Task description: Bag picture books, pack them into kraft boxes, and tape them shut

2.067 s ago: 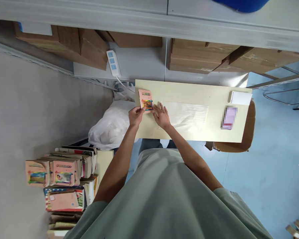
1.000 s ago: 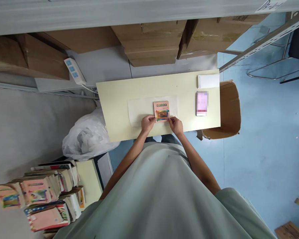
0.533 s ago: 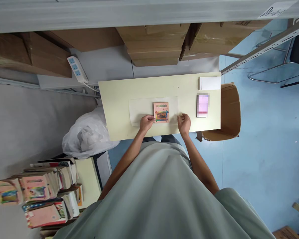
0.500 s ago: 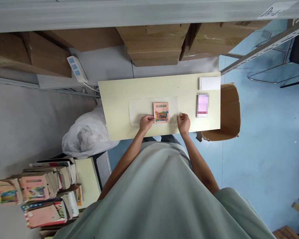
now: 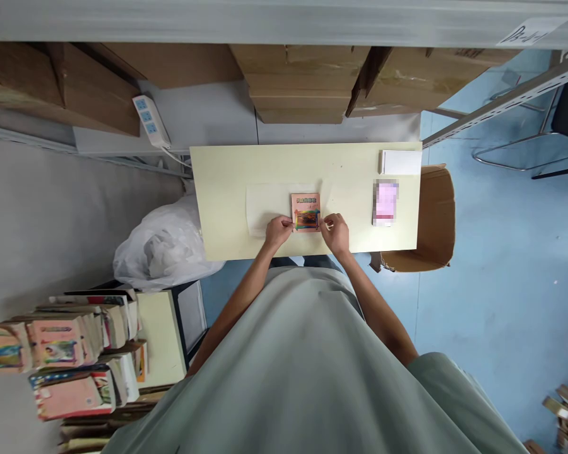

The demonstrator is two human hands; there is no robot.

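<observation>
A small book (image 5: 306,213) with a pink cover and a coloured picture lies face up on the pale table (image 5: 222,208). Under it is a thin whitish sheet (image 5: 267,203); whether it is paper or film I cannot tell. My left hand (image 5: 278,231) has its fingers closed at the book's lower left edge. At the book's right side, my right hand (image 5: 336,234) pinches the right part of the sheet, which is lifted and bent toward the book.
At the table's right lie a white stack (image 5: 401,162) and a blurred pink item (image 5: 385,203). A cardboard box (image 5: 438,214) stands beyond the right edge. Left are a white plastic bag (image 5: 163,246) and piled books (image 5: 61,343). Behind are a power strip (image 5: 151,123) and large cartons (image 5: 298,82).
My right hand has moved left to the book's right edge, bringing the sheet's right end up and inward. My left hand stays at the book's left edge.
</observation>
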